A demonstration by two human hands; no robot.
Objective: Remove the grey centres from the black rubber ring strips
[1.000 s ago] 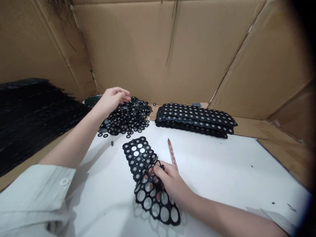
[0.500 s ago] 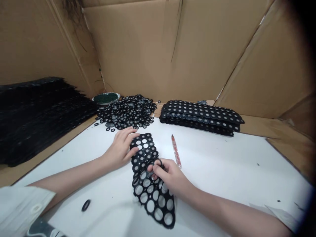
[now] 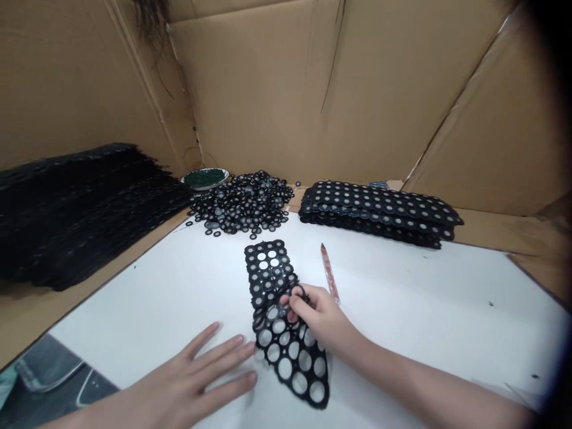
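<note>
On the white board (image 3: 402, 298) in front of me lies the punched black sheet (image 3: 279, 310), running away from me, its near end lifted a little under my right hand (image 3: 319, 319). That hand is pinched on a small black ring (image 3: 298, 293) at the sheet's right edge, thumb and forefinger closed around it, about halfway along the strip. My left hand (image 3: 201, 381) rests flat and open on the board just left of the sheet's near end, fingertips almost at its edge, holding nothing.

To free the ring cleanly, I judge the sheet wants pinning: the left palm should press the web close beside the ring, so the pull tears only the thin tabs and does not drag the whole strip. A short twist of the ring should do better than a straight tug, since the emptied near end looks flimsy and could stretch.

Beyond lie the ring pile (image 3: 243, 205), a stack (image 3: 379, 211) of unpunched sheets to its right, a pen (image 3: 329, 274) just right of my hand, and a heap of scrap webs (image 3: 75, 208) far left.
</note>
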